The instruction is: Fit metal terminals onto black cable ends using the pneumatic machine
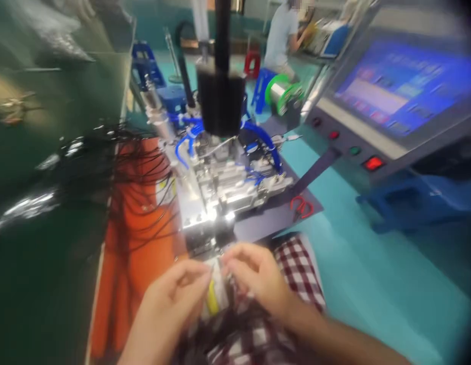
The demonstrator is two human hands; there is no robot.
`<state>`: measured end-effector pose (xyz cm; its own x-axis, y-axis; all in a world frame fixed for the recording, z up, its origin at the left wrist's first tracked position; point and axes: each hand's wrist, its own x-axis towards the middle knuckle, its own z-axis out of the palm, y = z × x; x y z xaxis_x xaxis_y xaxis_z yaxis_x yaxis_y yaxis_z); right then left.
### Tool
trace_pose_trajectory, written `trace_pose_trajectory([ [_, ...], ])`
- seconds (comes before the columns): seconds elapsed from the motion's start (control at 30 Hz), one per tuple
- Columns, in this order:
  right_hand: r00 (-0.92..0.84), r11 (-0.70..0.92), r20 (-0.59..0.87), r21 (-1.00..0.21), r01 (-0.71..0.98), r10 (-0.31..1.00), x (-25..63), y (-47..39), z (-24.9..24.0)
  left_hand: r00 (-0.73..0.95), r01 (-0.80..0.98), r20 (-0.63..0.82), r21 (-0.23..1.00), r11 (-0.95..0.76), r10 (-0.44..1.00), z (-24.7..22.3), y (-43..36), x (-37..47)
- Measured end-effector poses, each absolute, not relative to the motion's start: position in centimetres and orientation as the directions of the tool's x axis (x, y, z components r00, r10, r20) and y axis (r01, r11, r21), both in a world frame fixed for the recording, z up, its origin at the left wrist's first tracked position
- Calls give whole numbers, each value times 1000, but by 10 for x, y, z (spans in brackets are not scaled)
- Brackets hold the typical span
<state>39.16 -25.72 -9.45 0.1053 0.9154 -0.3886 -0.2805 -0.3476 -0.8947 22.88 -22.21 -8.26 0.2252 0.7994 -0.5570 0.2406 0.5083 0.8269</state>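
Observation:
My left hand [173,294] and my right hand [260,276] are close together above my lap, just in front of the machine. The thumb and fingers of each are drawn together in a pinch. Blur hides what lies between the fingertips. Between and below the hands shows a whitish item with a yellow strip [212,298], too smeared to name. Directly ahead stands a bench machine [235,187] with metal slides and blue air tubes, brightly lit at its near end. A black cylindrical part [221,99] hangs over it.
Thin black cables [148,218] trail across the orange surface [132,284] on the left. Red-handled scissors [302,207] lie right of the machine. A control screen [406,91] with buttons stands at the right. Behind are a green wire spool [283,92] and a seated person [279,38].

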Motion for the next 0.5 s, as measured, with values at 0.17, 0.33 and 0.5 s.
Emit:
trace_pose_trajectory([
  [0.17, 50, -316, -335, -922, -225, 941, 401, -249, -84, 274, 163, -610, 792, 589, 744, -71, -217, 232],
  [0.33, -6, -328, -337, -909, -257, 941, 394, -245, -84, 316, 138, -597, 798, 586, 738, -69, -220, 231],
  [0.5, -84, -347, -339, -869, -353, 937, 390, -241, -90, 348, 128, -592, 798, 589, 727, -71, -218, 229],
])
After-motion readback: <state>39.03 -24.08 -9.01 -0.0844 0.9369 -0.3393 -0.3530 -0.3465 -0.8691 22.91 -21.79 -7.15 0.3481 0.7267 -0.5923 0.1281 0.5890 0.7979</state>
